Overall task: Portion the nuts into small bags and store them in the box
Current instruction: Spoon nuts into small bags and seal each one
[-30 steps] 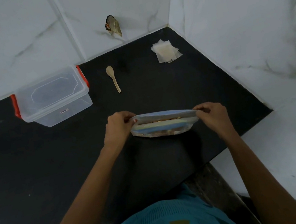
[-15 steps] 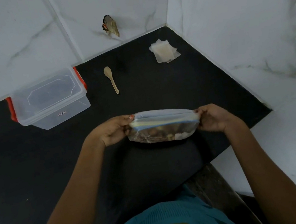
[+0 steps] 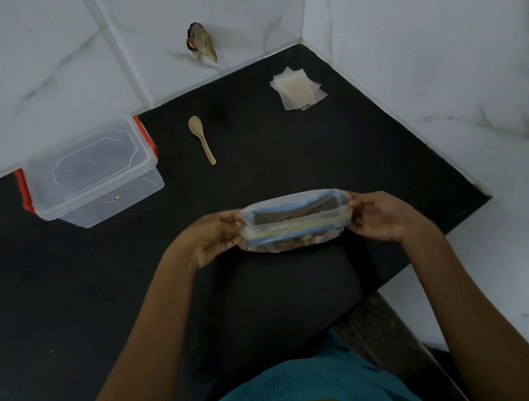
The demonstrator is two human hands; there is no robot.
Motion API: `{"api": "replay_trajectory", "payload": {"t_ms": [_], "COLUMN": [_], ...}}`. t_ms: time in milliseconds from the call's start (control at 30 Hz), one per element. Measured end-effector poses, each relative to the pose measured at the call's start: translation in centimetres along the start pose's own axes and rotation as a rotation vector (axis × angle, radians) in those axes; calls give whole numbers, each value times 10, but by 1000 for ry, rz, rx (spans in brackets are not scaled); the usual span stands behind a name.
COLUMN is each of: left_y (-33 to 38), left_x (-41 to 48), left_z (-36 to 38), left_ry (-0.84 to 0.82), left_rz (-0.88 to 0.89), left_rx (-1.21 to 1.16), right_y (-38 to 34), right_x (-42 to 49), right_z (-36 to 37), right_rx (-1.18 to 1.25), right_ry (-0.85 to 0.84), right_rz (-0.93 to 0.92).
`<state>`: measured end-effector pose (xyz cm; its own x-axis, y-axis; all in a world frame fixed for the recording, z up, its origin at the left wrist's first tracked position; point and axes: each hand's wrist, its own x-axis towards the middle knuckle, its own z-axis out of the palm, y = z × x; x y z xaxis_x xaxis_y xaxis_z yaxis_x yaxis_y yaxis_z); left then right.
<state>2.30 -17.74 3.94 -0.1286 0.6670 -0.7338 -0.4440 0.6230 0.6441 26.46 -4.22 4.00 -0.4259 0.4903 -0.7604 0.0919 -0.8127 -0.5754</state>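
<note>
Head view: the bag [image 3: 295, 226], whose mouth was almost flat a second ago, is now pulled open between the hands, so the nuts [image 3: 284, 244] inside can be reached for portioning. The left hand [image 3: 214, 239] pinches the left end of the mouth and the right hand [image 3: 380, 216] pinches the right end, fingers curled. The spoon [image 3: 201, 139] and small bags [image 3: 298, 92] lie beyond the hands. The box [image 3: 89, 176], lid on, stands beyond the left one.
</note>
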Motion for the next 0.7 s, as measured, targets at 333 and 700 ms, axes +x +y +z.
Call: {"api": "replay_trajectory", "payload": {"t_ms": [333,700], "left_y": [-15,-20], "left_x": [-9,-16], "left_z": [5,13], "left_ry": [209,131], "left_rz": [-31,-59], "left_rx": [-14,-552], "right_y": [1,16], "right_x": [-10,-8], "right_z": [-9,-1], "right_rx": [-248,253], "right_ry": [133,81], "right_rz": [68,22]}}
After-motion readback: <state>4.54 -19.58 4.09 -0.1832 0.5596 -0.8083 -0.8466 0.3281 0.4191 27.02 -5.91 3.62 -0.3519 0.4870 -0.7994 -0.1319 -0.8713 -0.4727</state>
